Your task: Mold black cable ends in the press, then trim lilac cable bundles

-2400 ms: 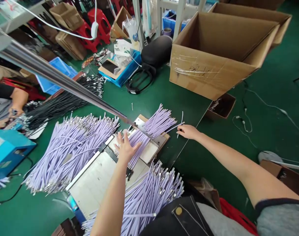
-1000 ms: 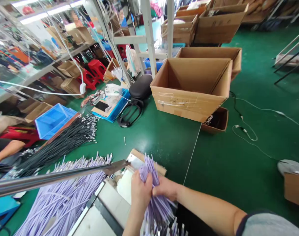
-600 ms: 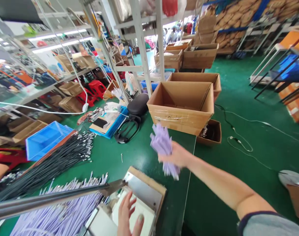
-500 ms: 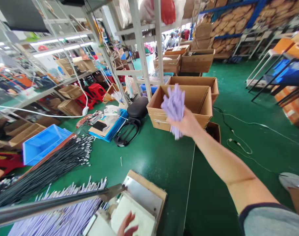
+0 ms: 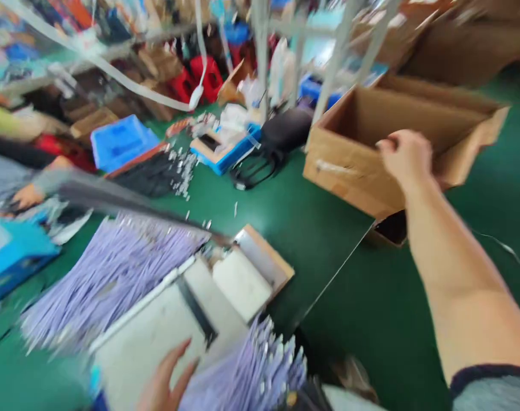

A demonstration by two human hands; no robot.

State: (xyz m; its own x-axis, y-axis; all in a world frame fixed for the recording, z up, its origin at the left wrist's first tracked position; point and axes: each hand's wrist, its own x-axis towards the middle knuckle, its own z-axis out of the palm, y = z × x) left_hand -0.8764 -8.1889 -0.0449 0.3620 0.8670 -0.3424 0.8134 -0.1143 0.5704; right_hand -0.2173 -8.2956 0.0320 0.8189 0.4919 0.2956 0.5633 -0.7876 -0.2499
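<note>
1. our right hand (image 5: 407,157), fingers loose and empty, hovers over the cardboard box (image 5: 371,154) at two o'clock.
2. our left hand (image 5: 163,382), open, rests by the lilac cables (image 5: 251,371) at six o'clock.
3. risk: a careless sweep may scatter that pile.

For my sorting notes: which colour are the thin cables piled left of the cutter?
Pale lilac cables, head view.
</note>
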